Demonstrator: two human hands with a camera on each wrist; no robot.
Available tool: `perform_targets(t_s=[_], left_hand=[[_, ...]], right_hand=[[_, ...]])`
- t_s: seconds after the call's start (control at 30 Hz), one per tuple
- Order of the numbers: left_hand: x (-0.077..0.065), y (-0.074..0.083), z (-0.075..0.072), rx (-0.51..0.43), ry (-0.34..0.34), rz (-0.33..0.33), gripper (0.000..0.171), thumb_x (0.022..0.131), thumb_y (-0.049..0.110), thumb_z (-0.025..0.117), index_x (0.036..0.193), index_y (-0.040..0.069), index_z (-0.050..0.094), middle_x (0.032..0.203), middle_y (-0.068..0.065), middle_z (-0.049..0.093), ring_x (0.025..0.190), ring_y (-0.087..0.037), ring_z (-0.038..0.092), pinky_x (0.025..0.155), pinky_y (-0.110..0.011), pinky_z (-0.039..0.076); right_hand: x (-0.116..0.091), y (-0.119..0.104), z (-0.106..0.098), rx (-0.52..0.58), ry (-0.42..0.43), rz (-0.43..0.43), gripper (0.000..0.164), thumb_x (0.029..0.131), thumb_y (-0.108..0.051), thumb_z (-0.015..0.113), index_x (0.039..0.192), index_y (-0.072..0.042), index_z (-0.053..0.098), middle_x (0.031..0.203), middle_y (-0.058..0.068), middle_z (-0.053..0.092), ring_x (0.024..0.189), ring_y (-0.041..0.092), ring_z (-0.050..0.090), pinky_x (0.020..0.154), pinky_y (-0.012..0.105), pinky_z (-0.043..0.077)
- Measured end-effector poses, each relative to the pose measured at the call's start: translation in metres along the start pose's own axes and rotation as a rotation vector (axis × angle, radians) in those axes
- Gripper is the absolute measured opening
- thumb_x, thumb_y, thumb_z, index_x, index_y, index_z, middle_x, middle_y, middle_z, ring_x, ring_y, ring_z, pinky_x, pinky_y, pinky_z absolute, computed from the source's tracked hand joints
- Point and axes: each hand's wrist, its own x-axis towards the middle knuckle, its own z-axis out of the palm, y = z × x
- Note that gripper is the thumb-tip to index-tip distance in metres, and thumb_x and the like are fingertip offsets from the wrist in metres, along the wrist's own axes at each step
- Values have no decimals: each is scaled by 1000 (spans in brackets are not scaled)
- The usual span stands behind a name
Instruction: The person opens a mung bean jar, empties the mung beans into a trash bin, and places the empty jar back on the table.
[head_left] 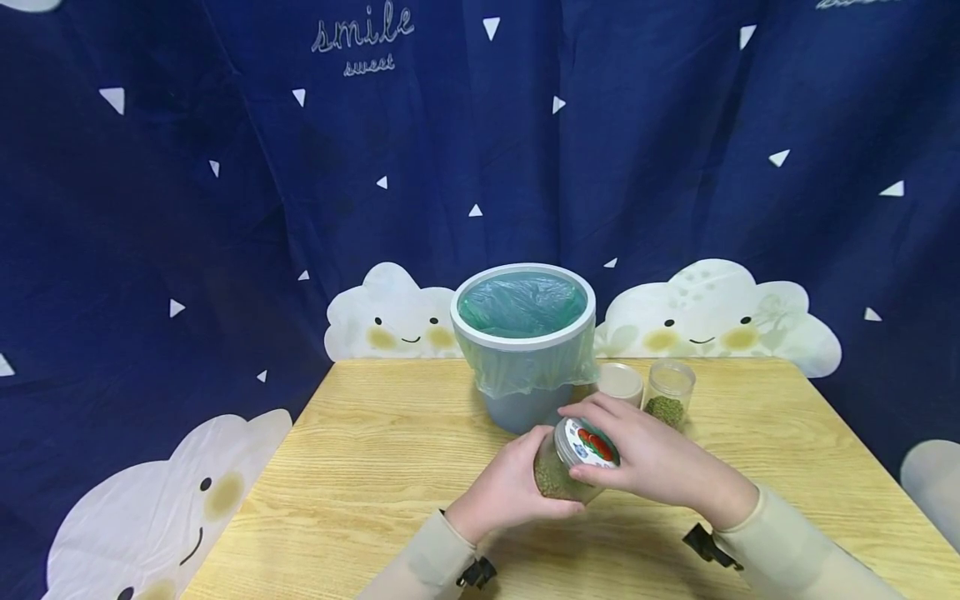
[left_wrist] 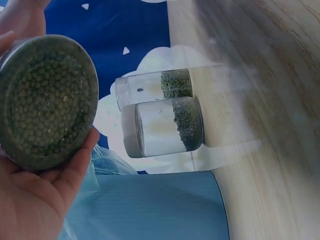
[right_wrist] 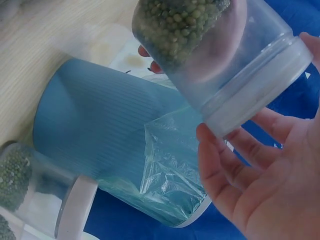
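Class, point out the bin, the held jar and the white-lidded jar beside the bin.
Bin (head_left: 522, 343): head view, front of its rim.
Held jar (left_wrist: 50, 102): left wrist view, its bottom.
White-lidded jar (left_wrist: 161, 128): left wrist view, its clear side.

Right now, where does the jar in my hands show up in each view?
Head: the held jar is low, a little right of center, in front of the bin.
Left wrist: the held jar is at the left edge, base facing the camera.
Right wrist: the held jar is at the top, right of center, tilted.
Shared landmark: the bin, along the bottom in left wrist, left of center in right wrist.
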Motion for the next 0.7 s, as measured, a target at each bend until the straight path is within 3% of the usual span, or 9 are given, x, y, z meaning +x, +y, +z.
perform_targets(t_s=[0.37,0.7], left_hand=[[-1,-2,-3,-4,-37,6,82,76,41,92,144,25,47,131,11,62,111,0,60,97,-22,52],[0,-3,-1,28,-22,21,86,74,42,93,144,24,47,131,10,63,112,0,61,99,-22,51]], right_hand=[[-2,5,0,-10,11,-165,63,90,-42,78,146,-26,53,135,-13,54,116,5,57,94,34,55],[-3,7,-2,-3,-5,-232,70,86,-34,81,149,-27,50,142,-12,51,127,8,54,101,37,53]])
